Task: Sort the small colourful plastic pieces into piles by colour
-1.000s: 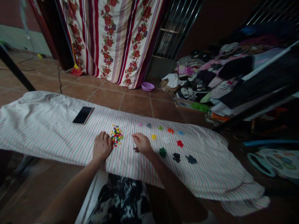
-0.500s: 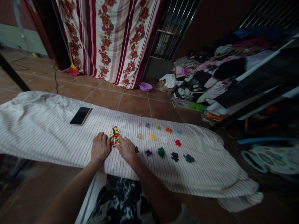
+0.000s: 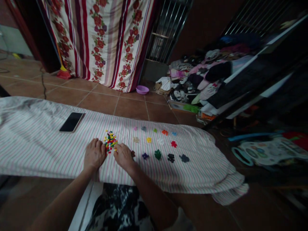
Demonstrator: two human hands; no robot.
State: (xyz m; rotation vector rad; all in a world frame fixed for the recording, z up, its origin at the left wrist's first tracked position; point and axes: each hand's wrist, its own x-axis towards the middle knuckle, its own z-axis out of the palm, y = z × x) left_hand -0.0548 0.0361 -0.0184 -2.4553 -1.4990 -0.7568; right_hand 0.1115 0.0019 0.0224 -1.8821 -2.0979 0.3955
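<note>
A mixed pile of small coloured pieces lies on the striped cloth. My left hand rests palm down at its left edge, fingers bent together and their tips hidden. At the right edge, my right hand is pinched, and a small yellow piece shows at its fingertips. Single-colour heaps are laid out in rows to the right, among them a yellow heap, a red heap, a dark green heap and a black heap. My right hand partly covers a brown heap.
A phone lies on the cloth, left of the pile. Beyond the cloth's far edge are a tiled floor, a purple basin, a floral curtain and a red broom. Heaped clothes stand at the back right.
The whole view has shifted, so the cloth and heaps sit further left in the picture. Both hands stay beside the pile; the right fingers have drawn slightly back to its edge.
</note>
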